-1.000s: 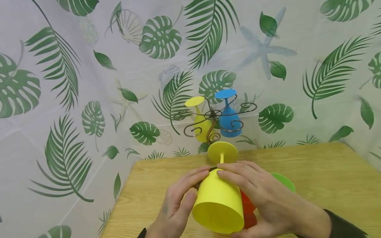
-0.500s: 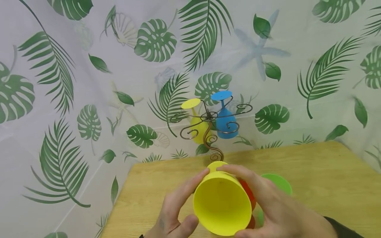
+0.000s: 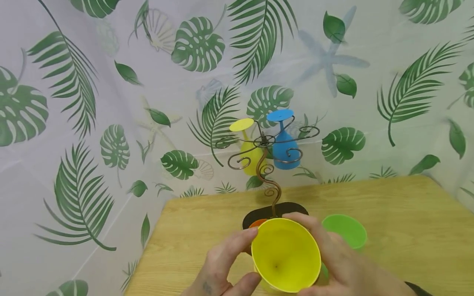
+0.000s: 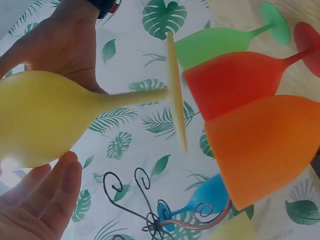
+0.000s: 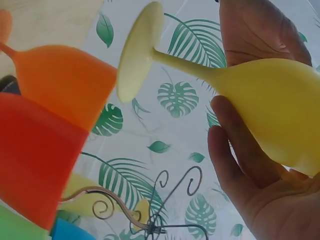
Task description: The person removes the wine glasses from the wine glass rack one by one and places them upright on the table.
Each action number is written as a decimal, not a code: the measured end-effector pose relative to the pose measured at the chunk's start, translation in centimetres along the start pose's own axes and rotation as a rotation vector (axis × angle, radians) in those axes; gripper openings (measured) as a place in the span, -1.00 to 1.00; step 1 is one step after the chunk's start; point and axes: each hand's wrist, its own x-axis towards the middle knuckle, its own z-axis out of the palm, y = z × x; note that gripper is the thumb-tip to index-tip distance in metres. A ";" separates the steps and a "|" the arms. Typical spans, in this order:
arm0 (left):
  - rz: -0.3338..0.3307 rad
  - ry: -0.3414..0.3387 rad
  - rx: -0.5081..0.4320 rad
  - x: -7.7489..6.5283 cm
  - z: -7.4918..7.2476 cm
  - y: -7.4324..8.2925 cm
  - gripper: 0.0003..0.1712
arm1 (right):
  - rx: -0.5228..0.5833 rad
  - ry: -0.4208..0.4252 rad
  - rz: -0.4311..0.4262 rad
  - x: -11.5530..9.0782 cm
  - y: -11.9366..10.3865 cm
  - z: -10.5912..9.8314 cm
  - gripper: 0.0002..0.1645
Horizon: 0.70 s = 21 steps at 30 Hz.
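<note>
A yellow plastic goblet (image 3: 286, 255) is held between both hands, its mouth facing up toward the head camera. My left hand (image 3: 226, 263) grips the bowl from the left, fingertips near the rim. My right hand (image 3: 344, 263) grips the bowl from the right, partly hidden at the frame's bottom. Both wrist views show the yellow goblet's stem and round foot free of the fingers. Just beyond it stand an orange goblet (image 4: 265, 150), a red goblet (image 4: 235, 82) and a green goblet (image 3: 344, 230), all upright. In the head view the red one is hidden.
Behind the hands a curled metal goblet rack (image 3: 263, 142) rises from a black base (image 3: 259, 213). A yellow goblet (image 3: 252, 154) and a blue goblet (image 3: 286, 148) hang upside down from it. The wooden table (image 3: 400, 213) meets a leaf-printed backdrop (image 3: 148, 82) behind and at left.
Both hands have turned the held yellow goblet from tilted, foot pointing away, to more upright with its mouth upward. It has shifted slightly right, uncovering the rack's base and the orange goblet's rim.
</note>
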 end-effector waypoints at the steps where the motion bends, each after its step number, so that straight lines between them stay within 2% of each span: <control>1: 0.002 -0.005 0.010 -0.3 0.0 -0.1 -0.34 | 0.005 -0.003 0.007 -0.1 0.0 0.2 0.04; 4: -0.049 -0.027 0.025 -1.0 0.1 0.0 -0.32 | 0.002 -0.004 0.054 -0.5 0.0 0.7 0.02; 8: -0.125 -0.069 0.036 -1.4 0.2 -0.1 -0.25 | 0.017 -0.016 0.231 -1.1 -0.1 1.0 0.02; 11: -0.169 -0.110 0.022 -1.6 0.3 -0.2 -0.15 | 0.038 -0.031 0.330 -1.6 0.3 1.5 0.03; 14: -0.154 -0.139 0.035 -1.8 0.3 -0.6 -0.08 | 0.026 -0.047 0.392 -2.4 1.4 2.3 0.03; 17: -0.069 -0.161 0.123 -2.4 0.3 -1.2 -0.10 | 0.045 -0.084 0.489 -3.3 2.6 3.2 0.09; 19: -0.046 -0.188 0.176 -2.8 0.3 -1.6 -0.12 | 0.077 -0.111 0.552 -3.7 3.3 3.7 0.14; 21: -0.042 -0.219 0.214 -3.2 0.3 -2.0 -0.12 | 0.103 -0.123 0.571 -3.9 3.7 4.3 0.16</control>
